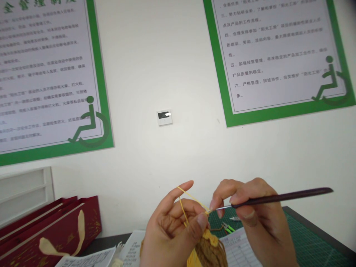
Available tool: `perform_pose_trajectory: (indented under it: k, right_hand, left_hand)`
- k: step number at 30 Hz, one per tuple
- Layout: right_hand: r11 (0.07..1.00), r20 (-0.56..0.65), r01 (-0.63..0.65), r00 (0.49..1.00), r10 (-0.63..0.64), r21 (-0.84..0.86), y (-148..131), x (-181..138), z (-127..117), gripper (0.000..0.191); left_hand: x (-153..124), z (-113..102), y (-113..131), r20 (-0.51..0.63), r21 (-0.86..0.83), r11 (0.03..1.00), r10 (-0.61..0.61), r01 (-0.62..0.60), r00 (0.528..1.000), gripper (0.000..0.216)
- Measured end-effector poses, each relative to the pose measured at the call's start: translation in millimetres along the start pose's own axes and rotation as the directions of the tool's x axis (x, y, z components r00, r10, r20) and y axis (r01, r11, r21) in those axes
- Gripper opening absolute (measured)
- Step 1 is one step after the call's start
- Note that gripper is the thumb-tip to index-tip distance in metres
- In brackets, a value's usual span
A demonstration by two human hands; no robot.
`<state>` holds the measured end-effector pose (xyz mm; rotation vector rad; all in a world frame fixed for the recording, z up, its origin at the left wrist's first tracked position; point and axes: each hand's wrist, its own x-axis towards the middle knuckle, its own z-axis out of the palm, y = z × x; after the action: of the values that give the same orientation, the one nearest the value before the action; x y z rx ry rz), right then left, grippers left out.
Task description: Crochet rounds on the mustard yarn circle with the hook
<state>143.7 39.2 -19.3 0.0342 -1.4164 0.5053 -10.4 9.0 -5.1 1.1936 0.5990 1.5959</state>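
Observation:
My left hand (174, 228) pinches a small brown and yellow crochet piece (208, 250) between thumb and fingers. Yellow yarn (191, 198) runs over its raised index finger. My right hand (256, 222) is closed on a dark crochet hook (280, 197), held like a pen. The hook's metal tip meets the yarn right at my left thumb. Both hands are raised in front of the wall at the bottom centre of the head view.
A green cutting mat (311, 244) lies on a dark table at the lower right, with printed paper sheets (241, 250) and small green clips (228, 227) on it. Red gift bags (52, 231) stand at the lower left. Two green-framed posters (275, 55) hang on the white wall.

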Motion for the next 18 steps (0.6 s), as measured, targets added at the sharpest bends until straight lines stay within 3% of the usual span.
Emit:
perform_pose_trajectory:
  k: [7, 13, 18]
  right_hand:
    - [0.999, 0.026, 0.039, 0.999, -0.038, -0.037, -2.0, 0.6, -1.3, 0.012]
    - [0.966, 0.158, 0.206, 0.971, -0.181, -0.156, -1.5, 1.6, -7.5, 0.015]
    - [0.952, 0.188, 0.241, 0.960, -0.206, -0.189, -0.9, 0.4, -8.7, 0.018]
  left_hand:
    - [0.0, -0.7, -0.4, -0.017, -0.008, 1.000, 0.005, -0.005, 1.000, 0.052]
    - [-0.5, 2.7, 2.1, -0.012, -0.017, 1.000, 0.002, -0.002, 1.000, 0.056]
    - [-0.8, 3.5, 2.6, 0.004, -0.034, 0.999, -0.018, 0.018, 1.000, 0.058]
